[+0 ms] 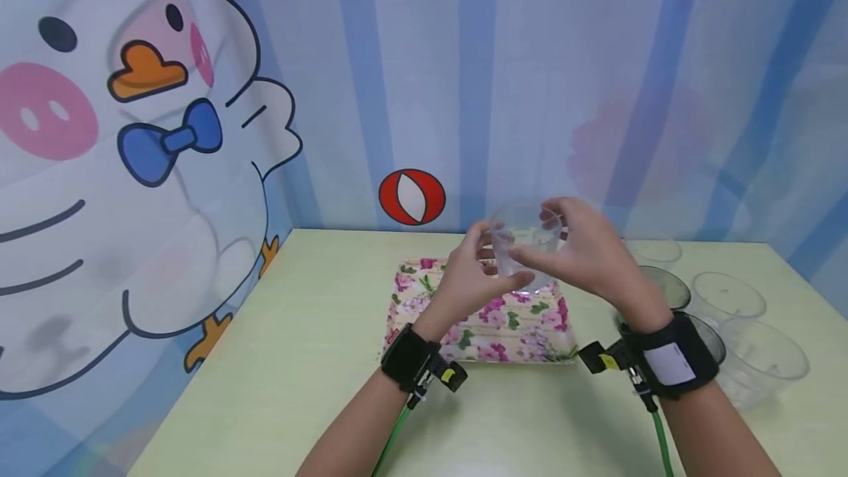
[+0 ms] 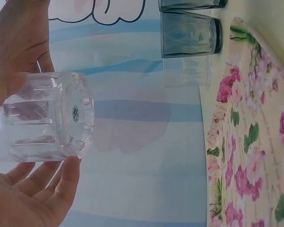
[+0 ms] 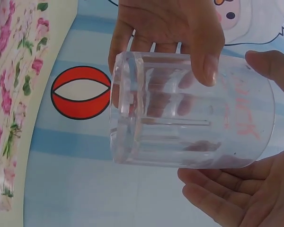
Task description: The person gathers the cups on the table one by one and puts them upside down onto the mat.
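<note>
Two hands, left hand (image 1: 472,277) and right hand (image 1: 586,252), grasp one clear ribbed plastic cup (image 1: 525,247) above a floral-patterned rectangular tray (image 1: 483,330) on the pale green table (image 1: 318,359).

Bright, even light; soft shadows, slight blur, curved edges.

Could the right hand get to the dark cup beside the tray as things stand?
Probably not yet: the right hand and the left hand both hold the clear cup. The dark cup sits close under the right wrist with nothing across it.
</note>
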Tool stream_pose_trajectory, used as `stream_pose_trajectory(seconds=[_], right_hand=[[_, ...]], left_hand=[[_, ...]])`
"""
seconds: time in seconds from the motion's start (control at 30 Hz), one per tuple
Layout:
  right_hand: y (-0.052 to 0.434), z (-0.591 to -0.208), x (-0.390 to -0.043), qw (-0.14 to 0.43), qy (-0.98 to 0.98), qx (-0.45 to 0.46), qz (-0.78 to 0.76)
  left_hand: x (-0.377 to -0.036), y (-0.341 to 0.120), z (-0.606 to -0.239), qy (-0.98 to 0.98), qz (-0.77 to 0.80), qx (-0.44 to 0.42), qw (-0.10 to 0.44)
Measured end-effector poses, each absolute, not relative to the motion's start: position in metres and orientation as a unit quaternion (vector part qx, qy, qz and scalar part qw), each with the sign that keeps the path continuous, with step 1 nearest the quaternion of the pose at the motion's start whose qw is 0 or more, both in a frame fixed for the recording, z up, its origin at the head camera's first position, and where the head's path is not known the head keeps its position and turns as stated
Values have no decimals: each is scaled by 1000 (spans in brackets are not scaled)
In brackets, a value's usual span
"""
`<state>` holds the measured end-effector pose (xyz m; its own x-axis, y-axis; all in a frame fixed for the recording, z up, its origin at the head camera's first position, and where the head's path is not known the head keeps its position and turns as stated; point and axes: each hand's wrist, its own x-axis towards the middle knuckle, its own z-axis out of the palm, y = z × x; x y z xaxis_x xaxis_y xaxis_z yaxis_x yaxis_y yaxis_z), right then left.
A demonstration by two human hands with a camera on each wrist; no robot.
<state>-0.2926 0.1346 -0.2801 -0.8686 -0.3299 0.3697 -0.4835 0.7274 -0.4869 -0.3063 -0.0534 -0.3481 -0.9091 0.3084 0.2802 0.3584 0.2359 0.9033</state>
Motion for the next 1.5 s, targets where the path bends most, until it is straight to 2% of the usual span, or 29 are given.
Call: stream_pose_trajectory(seconds=[0.6,1.0,1.5], right_hand=[[123,-291,-287,133,-917,197,321],[120,-296,-289,162,-900,192,356],[120,-300,-292,170,-896,183,366]], left_hand=[[-311,-64,-357,-794,-568,-214,26],[-317,-69,-346,-808,-539,-235,28],[-318,-69,-343,-822,-521,-227,28]])
